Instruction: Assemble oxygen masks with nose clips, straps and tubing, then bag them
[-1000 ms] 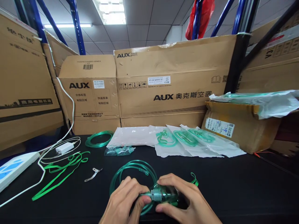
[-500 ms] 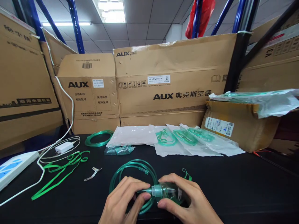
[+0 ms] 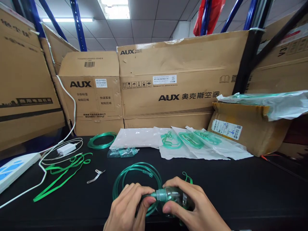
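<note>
My right hand is wrapped round a clear green oxygen mask, with thumb and fingers on its sides. A pale green connector sticks out of the mask towards the left. With thumb and forefinger my left hand pinches the end of the green tubing where it meets the connector. How far the tube is seated I cannot tell. The rest of that tubing lies in a coil on the black table behind my left hand. A green strap loop shows beyond my right hand.
White packets with green tubing lie at the back, beside another green coil and a small bagged part. Leftward are loose green straps, a metal strip and a power strip. Cardboard boxes wall the back.
The mask has turned slightly in my right hand, and the strap loop behind it has shifted a little left. Both hands keep their grips. The camera view has tilted slightly.
</note>
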`<act>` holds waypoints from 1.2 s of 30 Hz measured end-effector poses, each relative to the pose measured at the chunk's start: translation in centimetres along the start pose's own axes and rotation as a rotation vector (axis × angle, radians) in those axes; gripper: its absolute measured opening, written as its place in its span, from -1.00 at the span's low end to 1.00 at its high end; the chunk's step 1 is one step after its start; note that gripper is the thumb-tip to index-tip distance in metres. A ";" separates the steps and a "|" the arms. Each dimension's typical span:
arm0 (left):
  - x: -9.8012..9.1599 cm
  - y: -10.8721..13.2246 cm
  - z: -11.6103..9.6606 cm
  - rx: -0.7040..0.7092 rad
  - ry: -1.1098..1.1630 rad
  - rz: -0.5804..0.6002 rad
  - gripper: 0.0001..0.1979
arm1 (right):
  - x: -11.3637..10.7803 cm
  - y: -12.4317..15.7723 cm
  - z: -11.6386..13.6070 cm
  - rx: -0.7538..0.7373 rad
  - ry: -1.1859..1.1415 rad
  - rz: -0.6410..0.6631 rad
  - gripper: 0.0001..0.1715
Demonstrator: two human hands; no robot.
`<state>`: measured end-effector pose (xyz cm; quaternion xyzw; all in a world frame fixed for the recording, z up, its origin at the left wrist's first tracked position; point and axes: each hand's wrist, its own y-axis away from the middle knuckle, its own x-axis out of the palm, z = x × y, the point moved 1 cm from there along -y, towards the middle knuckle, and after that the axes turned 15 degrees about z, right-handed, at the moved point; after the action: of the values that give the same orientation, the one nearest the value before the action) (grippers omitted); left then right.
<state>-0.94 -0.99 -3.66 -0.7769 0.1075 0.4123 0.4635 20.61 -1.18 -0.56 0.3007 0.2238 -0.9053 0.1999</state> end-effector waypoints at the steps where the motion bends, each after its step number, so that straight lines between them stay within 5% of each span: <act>1: 0.0 0.0 0.0 0.009 -0.017 0.004 -0.89 | 0.0 -0.1 0.0 0.004 -0.003 0.004 -0.80; 23: -1.7 -0.7 -0.2 -0.090 0.124 0.055 -0.81 | -0.3 0.1 -0.1 -0.036 -0.171 -0.050 -0.63; 36: -1.9 -0.7 0.2 -0.098 0.091 0.152 -0.77 | -0.1 0.2 -0.2 -0.074 -0.022 -0.075 -0.66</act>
<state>-1.85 -0.85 -1.90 -0.8061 0.1670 0.4153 0.3870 20.85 -1.19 -0.75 0.2745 0.2661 -0.9065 0.1795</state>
